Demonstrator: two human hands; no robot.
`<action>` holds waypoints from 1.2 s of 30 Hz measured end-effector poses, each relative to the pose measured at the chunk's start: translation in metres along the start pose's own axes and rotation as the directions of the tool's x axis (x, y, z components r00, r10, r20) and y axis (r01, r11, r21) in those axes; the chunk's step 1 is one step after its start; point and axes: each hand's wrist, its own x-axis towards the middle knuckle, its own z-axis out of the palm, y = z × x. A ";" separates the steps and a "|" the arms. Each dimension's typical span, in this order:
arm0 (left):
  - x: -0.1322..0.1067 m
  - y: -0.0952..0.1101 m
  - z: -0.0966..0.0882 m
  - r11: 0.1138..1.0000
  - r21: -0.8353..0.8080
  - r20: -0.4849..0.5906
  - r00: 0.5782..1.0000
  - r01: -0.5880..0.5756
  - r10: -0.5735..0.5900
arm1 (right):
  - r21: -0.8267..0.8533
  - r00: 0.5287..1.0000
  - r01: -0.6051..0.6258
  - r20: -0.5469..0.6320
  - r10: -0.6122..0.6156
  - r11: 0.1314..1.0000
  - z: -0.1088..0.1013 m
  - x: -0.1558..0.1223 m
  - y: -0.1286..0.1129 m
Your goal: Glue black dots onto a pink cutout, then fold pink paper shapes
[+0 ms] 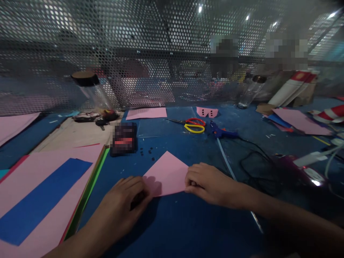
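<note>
A pink sheet of paper (168, 173) with a pointed top corner is held low over the blue table, between both hands. My left hand (130, 197) pinches its lower left edge, fingers curled. At the opposite edge my right hand (204, 181) grips the paper between thumb and bent fingers. Beyond the paper lie scissors (195, 125) with one red and one yellow handle. A blue glue gun (221, 132) rests to their right, and several small black pieces (146, 151) are scattered to the left of the paper's tip.
Stacked coloured paper (88, 168) with a blue strip (45, 200) lies at left. A blurred dark object (124, 139), a pink cut-out (206, 112), a glue stick (227, 157) and bottles (92, 93) stand or lie around. A perforated metal screen (150, 46) closes the back. Cables (255, 165) run at right.
</note>
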 end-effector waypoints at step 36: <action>0.006 -0.017 -0.029 0.940 -0.028 0.152 0.931 0.339 -0.332 | 0.026 0.975 -0.215 0.059 0.213 0.976 -0.013 -0.001 0.000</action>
